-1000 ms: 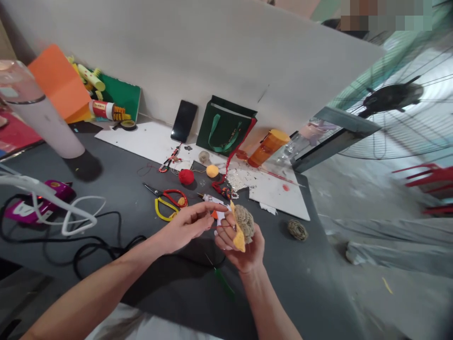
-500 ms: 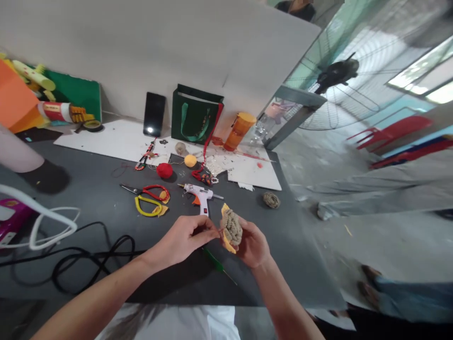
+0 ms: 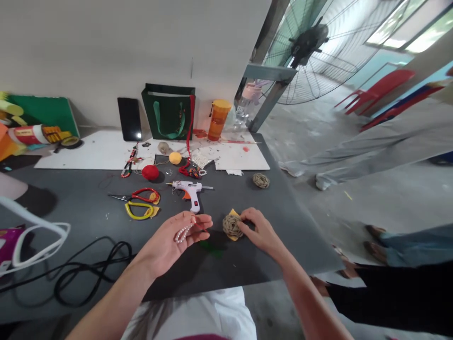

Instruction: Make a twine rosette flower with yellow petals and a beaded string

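Note:
My left hand (image 3: 172,240) is turned palm up with its fingers curled. A loop of white pearl-like beads (image 3: 183,233) lies in it, with a bit of red between the fingertips. My right hand (image 3: 259,230) pinches the edge of a coiled brown twine flower (image 3: 231,227), which has yellow pieces sticking out beneath it. The flower is low over the table or resting on it; I cannot tell which. Just beyond my left hand lies a white glue gun (image 3: 191,191). A blurred green tool (image 3: 211,248) shows on the table between my hands.
Scissors (image 3: 139,203) with red and yellow handles lie left of the glue gun. Farther back are a red ball (image 3: 150,173), a yellow ball (image 3: 175,157) and a dark green bag (image 3: 170,113). A twine coil (image 3: 261,180) lies right; black cable (image 3: 95,264) loops left.
My hands have moved apart. The right hand has lowered the twine flower toward the table, while my left hand has turned palm up, showing the bead loop. The view has shifted right.

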Demonstrator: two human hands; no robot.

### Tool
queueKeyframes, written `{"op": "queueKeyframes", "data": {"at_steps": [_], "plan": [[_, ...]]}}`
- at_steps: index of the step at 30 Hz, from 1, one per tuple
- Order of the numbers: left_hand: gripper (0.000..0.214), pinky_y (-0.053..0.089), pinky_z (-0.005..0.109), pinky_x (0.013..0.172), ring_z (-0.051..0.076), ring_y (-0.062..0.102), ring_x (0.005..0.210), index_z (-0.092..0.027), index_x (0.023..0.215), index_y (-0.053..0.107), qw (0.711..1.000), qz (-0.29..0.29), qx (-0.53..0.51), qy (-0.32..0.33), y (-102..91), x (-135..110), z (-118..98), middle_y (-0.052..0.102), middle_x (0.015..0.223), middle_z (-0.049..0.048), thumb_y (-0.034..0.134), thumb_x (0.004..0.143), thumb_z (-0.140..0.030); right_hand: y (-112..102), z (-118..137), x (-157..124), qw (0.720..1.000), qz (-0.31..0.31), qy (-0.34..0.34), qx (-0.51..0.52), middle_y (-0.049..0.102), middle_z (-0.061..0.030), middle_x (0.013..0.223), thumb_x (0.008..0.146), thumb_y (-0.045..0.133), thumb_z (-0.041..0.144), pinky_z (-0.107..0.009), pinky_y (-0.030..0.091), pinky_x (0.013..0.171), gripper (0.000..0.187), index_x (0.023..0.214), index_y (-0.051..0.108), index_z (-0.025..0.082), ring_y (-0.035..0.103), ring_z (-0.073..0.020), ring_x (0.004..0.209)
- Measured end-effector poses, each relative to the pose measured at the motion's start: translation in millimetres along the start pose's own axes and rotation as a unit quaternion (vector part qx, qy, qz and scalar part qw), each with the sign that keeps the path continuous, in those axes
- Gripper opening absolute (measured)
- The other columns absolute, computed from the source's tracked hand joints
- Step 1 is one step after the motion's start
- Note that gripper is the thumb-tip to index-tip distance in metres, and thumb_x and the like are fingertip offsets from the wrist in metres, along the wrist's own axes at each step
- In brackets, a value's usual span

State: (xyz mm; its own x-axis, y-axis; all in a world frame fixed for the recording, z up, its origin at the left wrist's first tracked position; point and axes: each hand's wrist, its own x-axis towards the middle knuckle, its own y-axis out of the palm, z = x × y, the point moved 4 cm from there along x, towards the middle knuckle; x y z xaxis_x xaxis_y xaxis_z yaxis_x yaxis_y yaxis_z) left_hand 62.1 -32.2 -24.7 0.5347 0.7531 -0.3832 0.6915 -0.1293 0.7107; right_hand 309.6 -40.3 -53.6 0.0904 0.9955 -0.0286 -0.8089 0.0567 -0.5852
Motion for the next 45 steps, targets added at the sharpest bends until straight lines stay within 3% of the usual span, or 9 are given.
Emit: {"op": "queueKeyframes", "data": {"at_steps": [5,11,16,21,25,30,36,42,45], "plan": [[0.014,0.049,0.035,0.095,0.021,0.065,0.104,-0.013,0.072,0.068,1.0,-0.005,0.006,0.002,3.5,1.9,-4.0,0.072,0.112,0.0101,0.071,0.081,-0.023,2.1,48.5,-14.8,0.973,-0.154,-0.126,-0.114,0.062,-0.0083,0.086,0.084,0.057,0.028,-0.042,0.045,0.078,0.012,0.091,0.063,0.02,0.056,-0.0245,0.08],[0.019,0.047,0.02,0.07,0.011,0.061,0.075,-0.014,0.063,0.065,1.0,-0.02,0.004,0.019,7.1,4.3,-2.0,0.067,0.074,0.0015,0.08,0.072,-0.023,51.9,115.2,-21.5,0.974,-0.01,-0.208,0.092,0.062,-0.0084,0.104,0.081,0.062,0.014,-0.027,0.05,0.064,0.024,0.104,0.066,0.021,0.06,-0.0165,0.079],[0.026,0.043,0.02,0.063,0.009,0.053,0.063,-0.014,0.062,0.066,0.998,-0.051,-0.017,0.014,-1.2,-3.0,1.4,0.062,0.066,-0.0008,0.085,0.063,-0.03,75.0,111.1,-16.8,0.97,0.034,-0.141,0.195,0.068,-0.0038,0.084,0.083,0.057,0.015,-0.024,0.046,0.057,0.008,0.079,0.063,0.02,0.059,-0.0137,0.069],[0.027,0.045,0.026,0.072,0.015,0.058,0.077,-0.015,0.06,0.063,0.997,-0.078,-0.002,-0.006,-12.3,-11.8,3.5,0.068,0.085,0.0041,0.082,0.065,-0.034,88.1,103.0,-20.4,0.968,0.126,-0.046,0.211,0.061,0.0029,0.063,0.083,0.057,0.024,-0.023,0.042,0.051,0.007,0.077,0.056,0.021,0.054,-0.0109,0.053],[0.023,0.043,0.028,0.081,0.017,0.058,0.086,-0.015,0.059,0.061,0.99,-0.087,0.094,0.056,-22.7,-14.8,-2.2,0.067,0.091,0.0049,0.074,0.072,-0.029,86.8,103.8,-20.2,0.975,0.134,-0.048,0.174,0.062,0.0019,0.062,0.081,0.057,0.024,-0.023,0.04,0.051,0.005,0.077,0.058,0.021,0.053,-0.0113,0.054],[0.022,0.04,0.023,0.061,0.01,0.05,0.06,-0.016,0.054,0.05,0.991,-0.09,0.084,0.046,-28.2,-16.0,-8.9,0.056,0.065,-0.0009,0.065,0.071,-0.017,82.7,106.7,-22.5,0.98,0.13,-0.087,0.122,0.059,0.0023,0.06,0.082,0.056,0.022,-0.023,0.035,0.05,0.007,0.075,0.059,0.021,0.049,-0.0105,0.053],[0.027,0.027,0.017,0.041,0.004,0.031,0.038,-0.016,0.058,0.049,0.995,-0.068,-0.067,-0.023,-30.6,-23.6,-14.0,0.04,0.045,-0.0072,0.068,0.074,-0.024,93.0,100.5,-29.3,0.956,0.187,-0.003,0.224,0.061,0.0021,0.061,0.083,0.06,0.031,-0.024,0.039,0.054,0.013,0.076,0.056,0.021,0.052,-0.0115,0.056],[0.024,0.039,0.018,0.049,0.006,0.046,0.048,-0.016,0.065,0.058,0.973,-0.201,0.036,0.104,-57.1,-32.0,-18.7,0.053,0.058,-0.0038,0.074,0.074,-0.03,118.5,95.0,-38.3,0.886,0.242,0.092,0.384,0.059,0.0028,0.059,0.076,0.07,0.054,-0.024,0.042,0.054,0.037,0.075,0.054,0.02,0.051,-0.0102,0.053],[0.015,0.043,0.02,0.056,0.009,0.053,0.059,-0.019,0.08,0.068,0.88,-0.344,0.207,0.254,-66.3,-50.0,-27.2,0.063,0.072,-0.0018,0.078,0.07,-0.026,125.6,92.3,-39.2,0.883,0.224,0.102,0.401,0.059,0.0028,0.059,0.076,0.071,0.054,-0.023,0.042,0.053,0.038,0.075,0.055,0.02,0.05,-0.0094,0.051]]}}
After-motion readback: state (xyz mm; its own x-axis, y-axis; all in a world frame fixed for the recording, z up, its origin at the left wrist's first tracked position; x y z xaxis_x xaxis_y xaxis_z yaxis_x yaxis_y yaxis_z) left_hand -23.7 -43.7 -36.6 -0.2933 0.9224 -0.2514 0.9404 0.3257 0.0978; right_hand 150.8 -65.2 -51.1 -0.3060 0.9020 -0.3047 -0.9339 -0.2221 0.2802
